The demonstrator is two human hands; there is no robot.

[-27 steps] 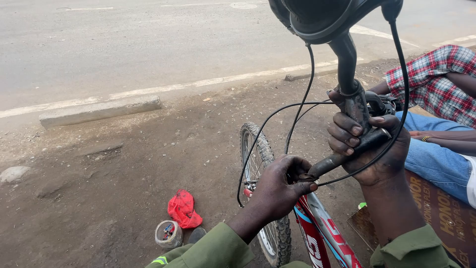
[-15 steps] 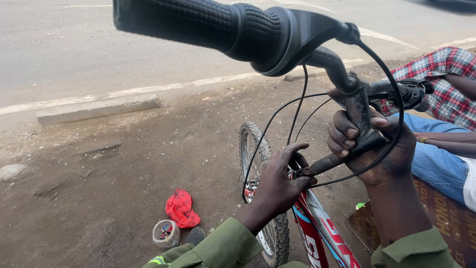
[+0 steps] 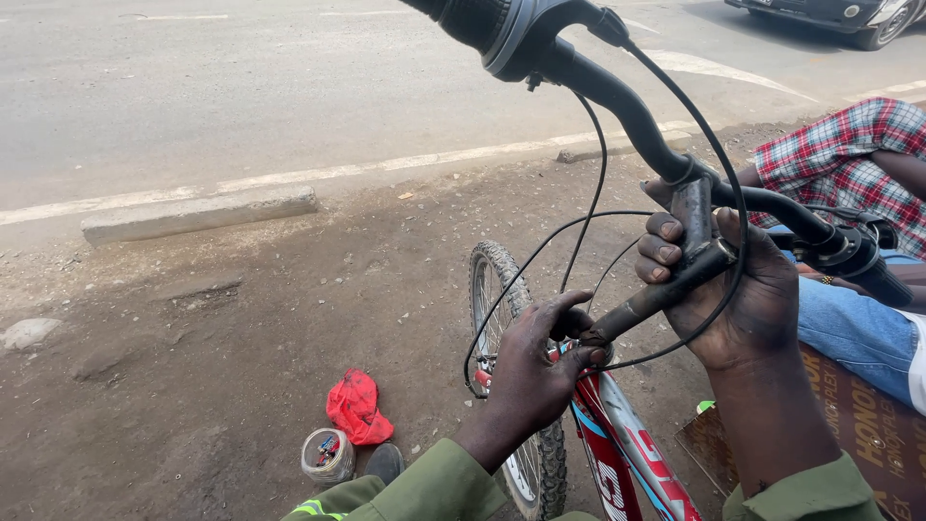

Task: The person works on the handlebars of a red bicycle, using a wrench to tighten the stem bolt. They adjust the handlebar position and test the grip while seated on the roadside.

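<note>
Bare, packed dirt ground underfoot, strewn with small stones, bounded beyond the bicycle by a low concrete kerb block and a grey paved road with a white line. Outdoors, daylight.

Bicycle close below, red frame with white and blue markings, knobbly front wheel standing on the dirt ahead of the frame. Black handlebar swung up across the top, its grip nearest the camera, thin black cables looping down to the head of the frame. Black stem slanting up from the frame.

Left hand at the top of the frame, fingers curled and pinched together around the base of the stem. Right hand higher on the stem, fingers clamped around the stem's clamp.

Left of the wheel, a red rag and a small round tin on the dirt, open ground stretching beyond them to the kerb block. Right of the bicycle, tight: a seated person in a checked shirt and blue jeans, plus a brown board on the ground.
</note>
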